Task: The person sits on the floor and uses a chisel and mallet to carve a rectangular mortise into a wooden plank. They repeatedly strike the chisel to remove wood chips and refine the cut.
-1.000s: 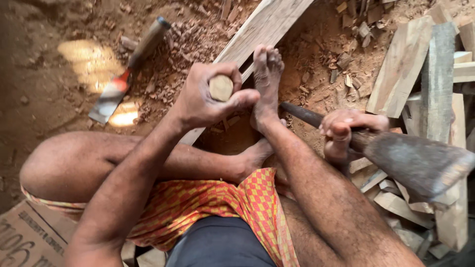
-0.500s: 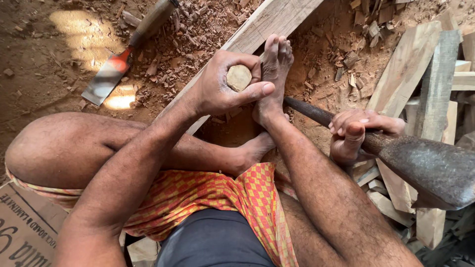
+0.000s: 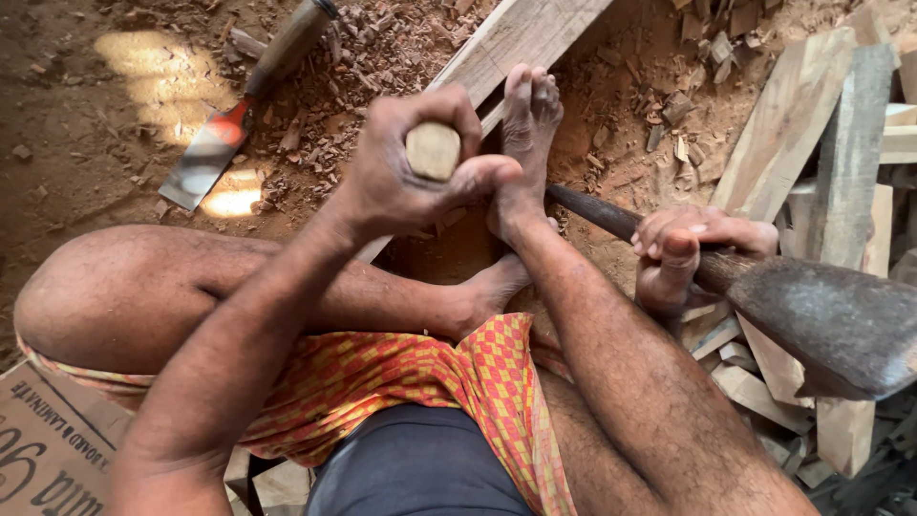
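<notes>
The left hand [image 3: 406, 177] is closing its grip around a short pale round wooden peg [image 3: 433, 150], held above the long pale wooden plank [image 3: 521, 38]; the right hand [image 3: 683, 253] is gripping the dark handle of a broad grey metal hatchet [image 3: 831, 325]; a red-necked flat chisel [image 3: 229, 129] is lying on the dirt floor [image 3: 76, 143].

Open dirt ground [image 3: 86, 124] at upper left, broken only by 1 flat steel chisel with red-marked blade and wooden handle [image 3: 239, 105] and scattered reddish wood chips [image 3: 382, 57]. Blocked centre by long pale wooden plank [image 3: 516, 38]. Crowded right with stacked grey-brown timber offcuts [image 3: 841, 134].
</notes>
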